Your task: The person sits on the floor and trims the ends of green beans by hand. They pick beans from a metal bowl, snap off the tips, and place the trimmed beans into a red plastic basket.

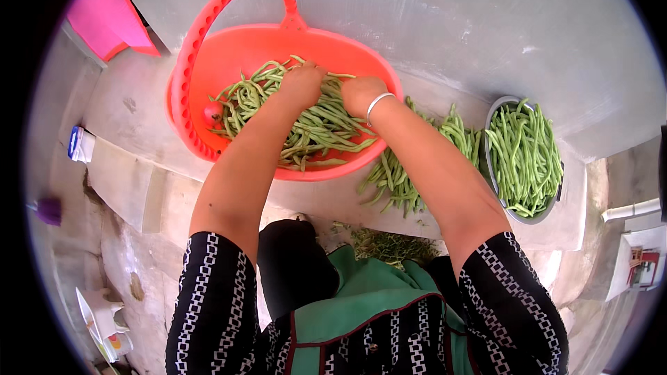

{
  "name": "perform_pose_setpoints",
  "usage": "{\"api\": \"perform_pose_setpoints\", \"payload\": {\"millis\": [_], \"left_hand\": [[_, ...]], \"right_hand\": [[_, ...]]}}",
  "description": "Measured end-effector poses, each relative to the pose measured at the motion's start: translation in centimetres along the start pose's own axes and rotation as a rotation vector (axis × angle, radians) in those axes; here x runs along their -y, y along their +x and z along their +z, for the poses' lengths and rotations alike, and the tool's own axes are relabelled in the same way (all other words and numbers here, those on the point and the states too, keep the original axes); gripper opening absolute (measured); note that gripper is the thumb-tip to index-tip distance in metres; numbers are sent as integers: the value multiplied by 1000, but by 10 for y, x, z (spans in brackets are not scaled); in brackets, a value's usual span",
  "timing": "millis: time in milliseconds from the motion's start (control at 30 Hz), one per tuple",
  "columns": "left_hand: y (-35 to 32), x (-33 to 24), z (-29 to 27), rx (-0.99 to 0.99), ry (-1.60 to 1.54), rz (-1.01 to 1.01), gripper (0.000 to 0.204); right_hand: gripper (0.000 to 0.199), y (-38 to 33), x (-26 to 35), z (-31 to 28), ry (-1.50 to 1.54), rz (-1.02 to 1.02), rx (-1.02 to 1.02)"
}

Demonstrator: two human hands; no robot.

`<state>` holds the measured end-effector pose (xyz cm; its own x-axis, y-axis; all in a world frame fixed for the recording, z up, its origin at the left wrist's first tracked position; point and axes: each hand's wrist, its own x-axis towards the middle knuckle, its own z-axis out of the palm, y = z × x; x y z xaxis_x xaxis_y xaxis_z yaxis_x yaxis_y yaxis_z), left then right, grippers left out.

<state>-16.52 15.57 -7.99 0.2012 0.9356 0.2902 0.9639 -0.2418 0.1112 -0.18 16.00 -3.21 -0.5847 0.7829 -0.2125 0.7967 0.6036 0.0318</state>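
Left hand [303, 85] and right hand [363, 96] were at beans [330, 125] in a basket [326, 42]; how open each grip was, or holding what, I could not tell.

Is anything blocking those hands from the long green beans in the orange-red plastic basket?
Nothing visible does: left hand and right hand are at the long green beans inside the orange-red basket, whose arched plastic handle stands clear of them.

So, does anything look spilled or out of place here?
Perhaps the green scraps strewn below the ledge: they look dropped. Some beans also lie loose between the red basket and grey basin.
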Motion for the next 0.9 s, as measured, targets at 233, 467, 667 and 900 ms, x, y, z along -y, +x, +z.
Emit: {"api": "perform_pose_setpoints", "payload": {"millis": [233,467,667,900], "left_hand": [[5,21,-11,208,-155,-278,27],[-9,14,-54,-436,-858,-518,22],[-46,-77,-107,-383,-1932,-610,10],[-70,-202,-110,-20,-2104,-494,22]], "right_hand": [[21,4,-5,-11,139,109,-110],[21,-48,-37,-38,383,-72,-609],[26,-144,-48,-31,1430,8,-379],[24,-245,-32,18,1811,-51,-299]]}}
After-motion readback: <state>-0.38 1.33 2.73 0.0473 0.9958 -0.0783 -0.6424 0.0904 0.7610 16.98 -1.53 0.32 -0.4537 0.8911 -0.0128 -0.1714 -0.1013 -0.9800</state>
